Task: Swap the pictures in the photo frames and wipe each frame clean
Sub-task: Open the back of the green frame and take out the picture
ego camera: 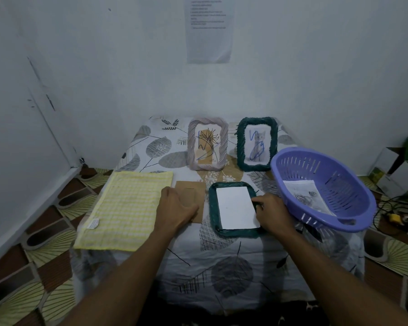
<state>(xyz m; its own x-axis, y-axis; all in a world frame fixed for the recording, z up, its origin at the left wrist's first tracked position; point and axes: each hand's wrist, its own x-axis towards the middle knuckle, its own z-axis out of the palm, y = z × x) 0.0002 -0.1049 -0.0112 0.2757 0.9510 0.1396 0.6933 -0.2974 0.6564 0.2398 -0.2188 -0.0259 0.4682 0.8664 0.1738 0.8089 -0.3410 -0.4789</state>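
Fingers point(257, 203) of right hand point(272, 214) pressed on right edge of face-down frame point(213, 208); left hand point(176, 209) laid flat on backing board point(186, 188), just left. Frame's long axis runs away from person; board nearer left hand.

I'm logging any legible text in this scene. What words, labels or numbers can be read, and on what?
Nothing can be read.
Sheet on the wall: several printed lines, too blurred to read.
Tag on the yellow cloth: too small to read.
Standing frames: only blue scribbles, no letters.
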